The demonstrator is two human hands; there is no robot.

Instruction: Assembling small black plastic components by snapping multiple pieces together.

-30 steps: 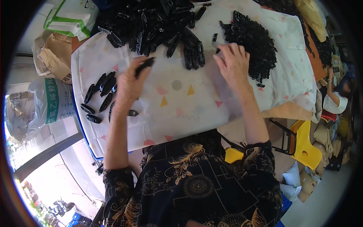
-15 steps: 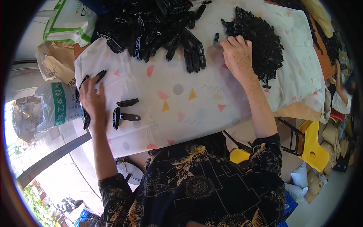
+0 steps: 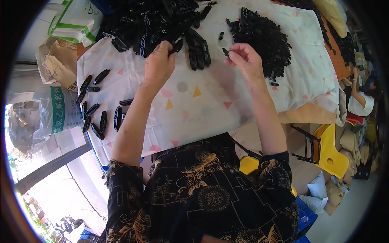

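Note:
My left hand (image 3: 159, 65) is closed on a long black plastic part (image 3: 176, 47) at the near edge of a heap of similar long black parts (image 3: 162, 20). Pinched between the thumb and forefinger of my right hand (image 3: 248, 60) is a small black plastic piece (image 3: 225, 52). That hand is just left of a pile of small black pieces (image 3: 265, 42). A row of long black parts (image 3: 197, 50) lies side by side between my hands. Another single small piece (image 3: 221, 35) rests apart from the pile.
Several long black parts (image 3: 103, 121) are spread over the left side of the patterned white tablecloth (image 3: 210, 101). Bags and brown paper (image 3: 63, 62) stand beyond the left edge. A yellow chair (image 3: 334, 156) is at right; farther back sits another person (image 3: 360, 101).
My left hand has moved right and up from the parts at the left edge and now holds a long black part. My right hand has drawn slightly back with a small piece showing.

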